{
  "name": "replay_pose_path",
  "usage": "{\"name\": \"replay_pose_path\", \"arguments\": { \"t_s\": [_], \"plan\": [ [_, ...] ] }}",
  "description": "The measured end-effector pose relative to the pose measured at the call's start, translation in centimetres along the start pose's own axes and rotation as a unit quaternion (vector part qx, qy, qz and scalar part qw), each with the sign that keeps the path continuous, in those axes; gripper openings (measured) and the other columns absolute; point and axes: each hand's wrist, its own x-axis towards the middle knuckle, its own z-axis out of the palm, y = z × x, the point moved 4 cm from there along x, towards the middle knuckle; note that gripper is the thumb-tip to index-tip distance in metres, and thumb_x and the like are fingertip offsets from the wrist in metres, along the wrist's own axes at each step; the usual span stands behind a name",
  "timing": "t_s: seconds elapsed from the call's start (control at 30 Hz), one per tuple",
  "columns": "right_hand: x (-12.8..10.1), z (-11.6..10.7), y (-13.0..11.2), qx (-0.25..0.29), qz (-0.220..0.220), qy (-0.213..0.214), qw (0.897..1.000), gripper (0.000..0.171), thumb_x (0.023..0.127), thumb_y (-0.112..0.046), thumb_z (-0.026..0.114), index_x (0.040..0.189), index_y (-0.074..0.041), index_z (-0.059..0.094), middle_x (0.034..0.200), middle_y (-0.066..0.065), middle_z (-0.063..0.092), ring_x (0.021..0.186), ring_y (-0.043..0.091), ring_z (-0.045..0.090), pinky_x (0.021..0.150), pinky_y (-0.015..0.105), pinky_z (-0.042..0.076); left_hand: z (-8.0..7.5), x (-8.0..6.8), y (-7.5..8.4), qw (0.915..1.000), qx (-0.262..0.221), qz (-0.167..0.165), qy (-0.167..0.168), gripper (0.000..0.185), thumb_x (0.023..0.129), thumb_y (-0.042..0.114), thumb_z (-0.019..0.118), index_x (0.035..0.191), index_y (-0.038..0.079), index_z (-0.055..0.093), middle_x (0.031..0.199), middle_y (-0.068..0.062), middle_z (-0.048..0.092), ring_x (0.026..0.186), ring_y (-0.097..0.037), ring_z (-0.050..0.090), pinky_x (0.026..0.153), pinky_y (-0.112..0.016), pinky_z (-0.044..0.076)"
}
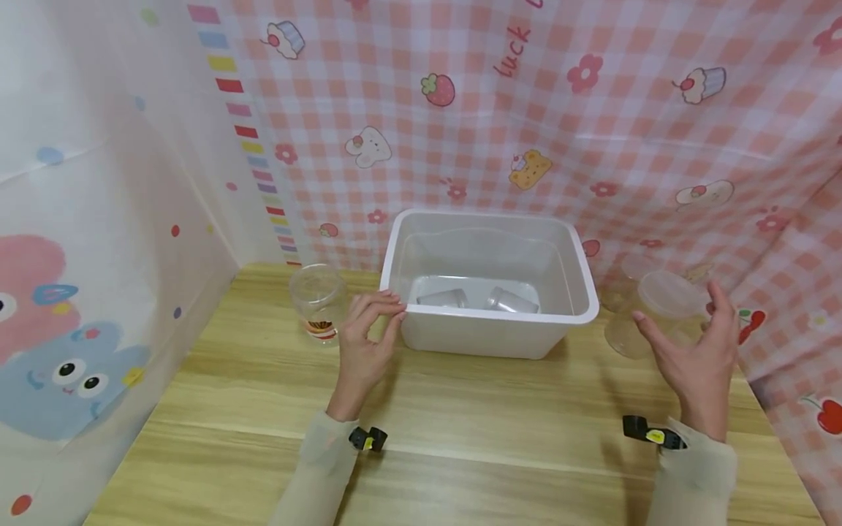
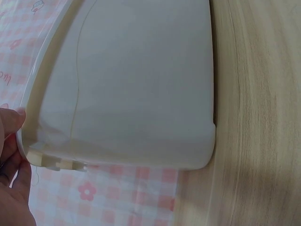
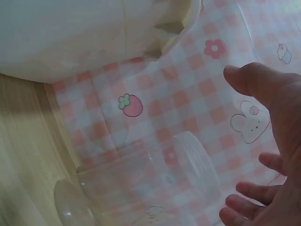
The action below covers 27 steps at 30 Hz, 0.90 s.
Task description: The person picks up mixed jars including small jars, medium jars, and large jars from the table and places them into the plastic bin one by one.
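Note:
A white plastic bin [image 1: 483,336] stands on the wooden table near the back. My left hand [image 1: 368,336] pinches its rim at the front left corner; the left wrist view shows the thumb and fingertips at the bin's rim [image 2: 33,89]. Two clear cups [image 1: 447,298] lie on their sides in the bin. To the bin's right are clear plastic containers [image 1: 628,336], one with a translucent lid [image 1: 671,294]. Around this lidded container my right hand [image 1: 700,358] is spread, thumb and fingers wide apart; in the right wrist view it appears clear of the container [image 3: 136,188].
Left of the bin a clear glass [image 1: 319,299] with a printed band stands upright on the table [image 1: 493,446]. A pink checked cloth [image 1: 460,146] hangs behind the table, and a white printed cloth [image 1: 99,183] hangs at the left. Each wrist wears a black strap with a camera.

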Motion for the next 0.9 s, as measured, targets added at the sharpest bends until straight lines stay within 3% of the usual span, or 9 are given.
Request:
{"name": "replay_pose_path", "arguments": {
  "t_s": [0.3,0.67,0.9],
  "plan": [
    [0.3,0.6,1.1,0.027,0.056,0.000,0.998,0.099,0.081,-0.034,0.086,0.159,-0.036,0.025,0.164,-0.001,0.031,0.145,0.019,0.036,0.119,0.035,0.034,0.0,-0.1,0.1,1.0000,-0.003,-0.001,-0.002,0.009,0.087,-0.002,0.078,0.094,0.002,0.077,0.102,-0.016,0.074,0.110,-0.032,0.065,0.105,-0.029,0.050],
    [0.7,1.9,2.5,0.034,0.067,0.028,0.997,0.096,0.084,-0.036,0.083,0.160,-0.030,0.027,0.164,-0.002,0.035,0.145,0.021,0.041,0.115,0.032,0.038,-0.2,-0.1,-0.1,1.0000,-0.004,-0.001,0.003,0.009,0.086,-0.003,0.078,0.093,0.003,0.077,0.101,-0.014,0.075,0.110,-0.032,0.065,0.105,-0.029,0.050],
    [0.9,2.5,3.3,0.014,0.063,0.037,0.997,0.087,0.088,-0.038,0.079,0.159,-0.022,0.032,0.159,0.006,0.044,0.142,0.026,0.046,0.115,0.034,0.041,0.0,-0.2,-0.1,1.0000,-0.006,0.004,0.001,0.009,0.086,-0.003,0.078,0.093,0.002,0.077,0.100,-0.017,0.074,0.110,-0.033,0.065,0.105,-0.029,0.050]
  ]
}}
